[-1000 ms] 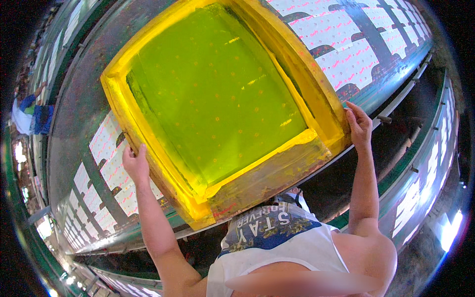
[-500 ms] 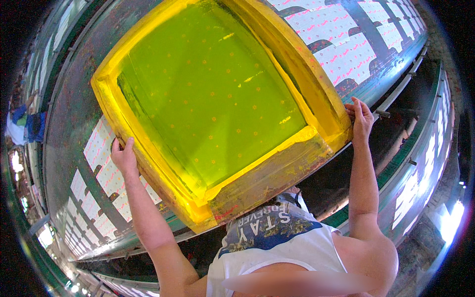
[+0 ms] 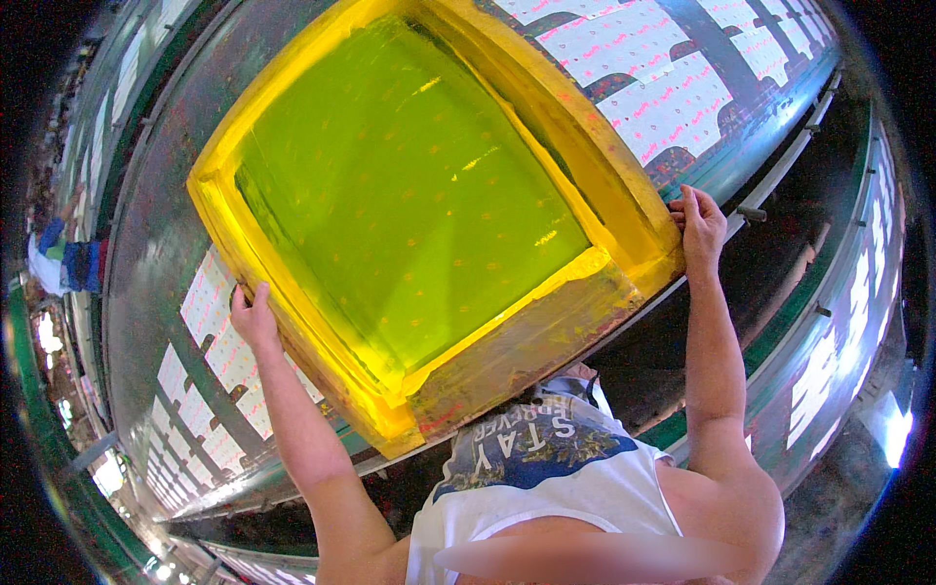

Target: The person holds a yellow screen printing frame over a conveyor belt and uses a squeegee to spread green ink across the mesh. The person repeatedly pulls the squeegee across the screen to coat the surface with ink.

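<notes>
A large yellow-stained screen-printing frame [image 3: 624,180] lies tilted across the view, with yellow-green mesh [image 3: 390,195] inside it. Small orange marks on the mesh look smeared. My left hand [image 3: 256,318] grips the frame's left side, thumb on top and fingers partly hidden at the edge. On the opposite side, my right hand [image 3: 700,232] pinches the rim near the lower right corner. Thick yellow ink coats the inner borders. Under and beside the frame are white cut pieces [image 3: 651,115] with pink print, laid on a long dark table [image 3: 156,249].
More white pieces [image 3: 229,375] lie in rows at the lower left. A metal rail [image 3: 780,166] with short pegs runs along the table's edge. Another long table [image 3: 829,341] stands to the right, past a dark gap. A person in blue and white [image 3: 66,258] is far left.
The frame and both hands have shifted slightly inward in the view, and the white pieces with them. The marks on the mesh have gone from crisp to smeared. Both hands keep their grip.
</notes>
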{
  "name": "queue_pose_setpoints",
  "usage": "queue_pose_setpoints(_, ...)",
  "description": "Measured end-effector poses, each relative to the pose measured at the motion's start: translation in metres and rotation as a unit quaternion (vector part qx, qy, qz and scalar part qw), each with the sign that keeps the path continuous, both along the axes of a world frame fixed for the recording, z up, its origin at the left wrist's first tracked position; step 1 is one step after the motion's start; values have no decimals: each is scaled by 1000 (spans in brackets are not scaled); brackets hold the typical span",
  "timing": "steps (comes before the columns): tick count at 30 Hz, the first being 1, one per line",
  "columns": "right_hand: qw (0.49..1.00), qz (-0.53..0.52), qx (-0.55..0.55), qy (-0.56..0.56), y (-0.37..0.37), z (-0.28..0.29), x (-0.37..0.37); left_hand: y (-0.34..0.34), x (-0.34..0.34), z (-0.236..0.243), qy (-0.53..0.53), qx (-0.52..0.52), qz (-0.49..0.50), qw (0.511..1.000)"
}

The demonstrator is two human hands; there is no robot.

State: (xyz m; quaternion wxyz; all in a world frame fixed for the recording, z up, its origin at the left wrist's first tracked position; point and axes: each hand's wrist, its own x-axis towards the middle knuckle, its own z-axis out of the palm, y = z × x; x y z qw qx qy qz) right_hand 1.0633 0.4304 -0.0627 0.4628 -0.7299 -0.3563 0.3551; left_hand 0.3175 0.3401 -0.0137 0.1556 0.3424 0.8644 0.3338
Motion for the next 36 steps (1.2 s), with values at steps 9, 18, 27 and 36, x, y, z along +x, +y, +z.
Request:
queue_pose_setpoints(9, 1000, 23, -16, -8, 3, -2, 0, -11, 3, -10, 92, 4, -20, 996)
queue_pose_setpoints(18, 765, 576, 177, -228, -100, 114, -100, -114, 82, -20, -8, 53, 45, 998)
queue_pose_setpoints(27, 631, 618, 263, -389, -123, 141, -198, -116, 99, -16, 45, 31, 51, 997)
queue_pose_setpoints(36, 553, 687, 99, -460, -121, 150, -245, -115, 105, -7, 107, -7, 41, 993)
